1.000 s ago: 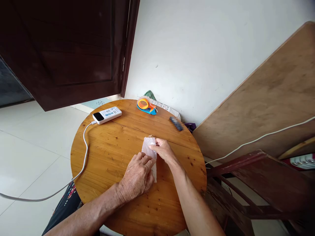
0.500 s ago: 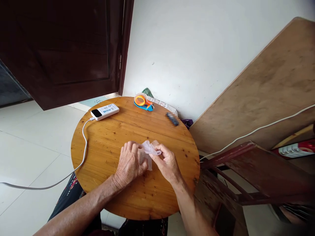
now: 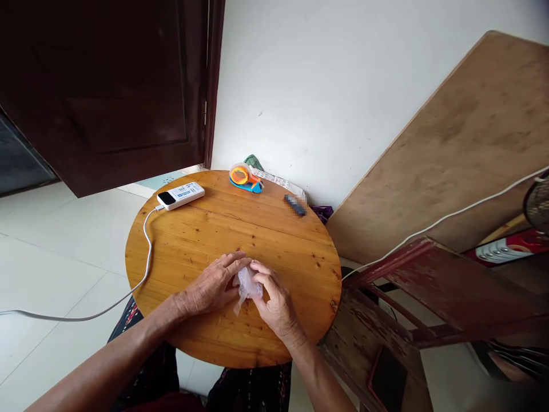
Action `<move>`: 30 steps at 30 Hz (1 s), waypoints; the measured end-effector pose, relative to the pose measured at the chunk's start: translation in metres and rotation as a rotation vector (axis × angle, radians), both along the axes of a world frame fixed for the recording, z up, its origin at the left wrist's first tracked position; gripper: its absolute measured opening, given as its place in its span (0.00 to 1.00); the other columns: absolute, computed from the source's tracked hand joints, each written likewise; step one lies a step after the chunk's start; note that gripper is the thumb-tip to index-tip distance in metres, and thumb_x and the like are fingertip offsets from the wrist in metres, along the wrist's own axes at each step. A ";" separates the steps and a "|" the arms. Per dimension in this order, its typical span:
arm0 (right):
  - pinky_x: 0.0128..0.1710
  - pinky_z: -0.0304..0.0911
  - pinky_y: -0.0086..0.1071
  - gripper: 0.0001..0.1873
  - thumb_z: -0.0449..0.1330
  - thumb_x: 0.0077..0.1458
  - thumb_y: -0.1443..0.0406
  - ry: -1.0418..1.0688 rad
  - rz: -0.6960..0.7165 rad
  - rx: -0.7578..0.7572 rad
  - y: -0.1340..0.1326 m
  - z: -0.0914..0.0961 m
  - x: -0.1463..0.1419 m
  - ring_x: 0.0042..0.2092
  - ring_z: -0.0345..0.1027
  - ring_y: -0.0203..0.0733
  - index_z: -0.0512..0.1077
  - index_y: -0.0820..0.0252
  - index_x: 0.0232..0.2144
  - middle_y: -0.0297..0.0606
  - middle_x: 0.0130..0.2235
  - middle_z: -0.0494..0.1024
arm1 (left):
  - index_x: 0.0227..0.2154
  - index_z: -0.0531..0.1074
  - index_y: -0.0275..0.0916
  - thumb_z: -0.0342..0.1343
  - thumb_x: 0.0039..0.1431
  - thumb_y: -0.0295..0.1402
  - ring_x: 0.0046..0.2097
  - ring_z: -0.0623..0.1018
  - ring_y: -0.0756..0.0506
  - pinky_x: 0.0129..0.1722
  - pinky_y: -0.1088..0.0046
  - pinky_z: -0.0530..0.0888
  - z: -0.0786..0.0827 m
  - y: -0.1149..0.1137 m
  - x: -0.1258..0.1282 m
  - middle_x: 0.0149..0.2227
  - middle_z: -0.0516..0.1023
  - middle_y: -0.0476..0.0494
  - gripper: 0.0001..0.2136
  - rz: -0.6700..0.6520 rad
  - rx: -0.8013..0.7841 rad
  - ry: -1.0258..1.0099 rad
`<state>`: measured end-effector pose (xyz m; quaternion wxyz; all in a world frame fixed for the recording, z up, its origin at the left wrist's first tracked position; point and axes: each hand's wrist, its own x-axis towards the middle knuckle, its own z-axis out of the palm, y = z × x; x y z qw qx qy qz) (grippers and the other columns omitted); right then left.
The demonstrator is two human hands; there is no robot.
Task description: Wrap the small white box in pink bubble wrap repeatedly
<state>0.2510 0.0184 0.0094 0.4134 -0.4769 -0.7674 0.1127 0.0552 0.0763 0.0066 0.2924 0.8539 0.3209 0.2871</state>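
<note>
A small piece of clear bubble wrap (image 3: 246,284) is bunched up near the front middle of the round wooden table (image 3: 206,240). My left hand (image 3: 211,285) presses on its left side with fingers curled over it. Meeting it from the right, my right hand (image 3: 274,297) pinches the wrap with its fingertips. What is inside the wrap, if anything, is hidden.
A white power bank (image 3: 180,195) with a white cable (image 3: 148,252) lies at the table's back left. An orange and blue tape dispenser (image 3: 244,177) and a small dark object (image 3: 295,205) sit at the back. A large board (image 3: 450,149) leans on the wall right, beside a dark wooden frame (image 3: 412,286).
The bubble wrap went from a flat strip to a small crumpled bundle. Both hands drew nearer to me and closed in on it from either side.
</note>
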 end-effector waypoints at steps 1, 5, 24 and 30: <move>0.56 0.66 0.41 0.10 0.54 0.57 0.73 0.019 -0.011 0.005 0.003 0.001 0.000 0.56 0.70 0.45 0.71 0.54 0.37 0.44 0.53 0.77 | 0.59 0.66 0.43 0.58 0.54 0.26 0.61 0.69 0.39 0.60 0.57 0.68 -0.001 0.000 0.002 0.62 0.68 0.36 0.28 0.025 0.007 -0.007; 0.46 0.69 0.35 0.04 0.56 0.58 0.66 0.145 -0.075 -0.142 0.017 0.011 0.002 0.44 0.75 0.43 0.71 0.54 0.34 0.40 0.42 0.81 | 0.48 0.74 0.38 0.58 0.58 0.34 0.42 0.78 0.44 0.41 0.71 0.75 0.006 0.004 0.011 0.45 0.79 0.41 0.15 0.088 -0.105 -0.064; 0.31 0.58 0.29 0.16 0.57 0.55 0.54 0.311 -0.169 -0.489 0.093 -0.002 0.011 0.29 0.63 0.38 0.73 0.59 0.26 0.32 0.25 0.73 | 0.49 0.72 0.40 0.60 0.55 0.40 0.41 0.75 0.43 0.43 0.65 0.72 0.002 0.023 0.020 0.41 0.76 0.44 0.19 0.264 -0.217 -0.134; 0.33 0.61 0.30 0.15 0.58 0.56 0.55 0.400 -0.148 -0.431 0.084 0.003 0.005 0.30 0.65 0.39 0.75 0.59 0.25 0.32 0.26 0.75 | 0.47 0.73 0.37 0.61 0.54 0.43 0.46 0.75 0.41 0.44 0.63 0.73 0.003 0.027 0.024 0.53 0.69 0.36 0.21 0.330 -0.306 -0.126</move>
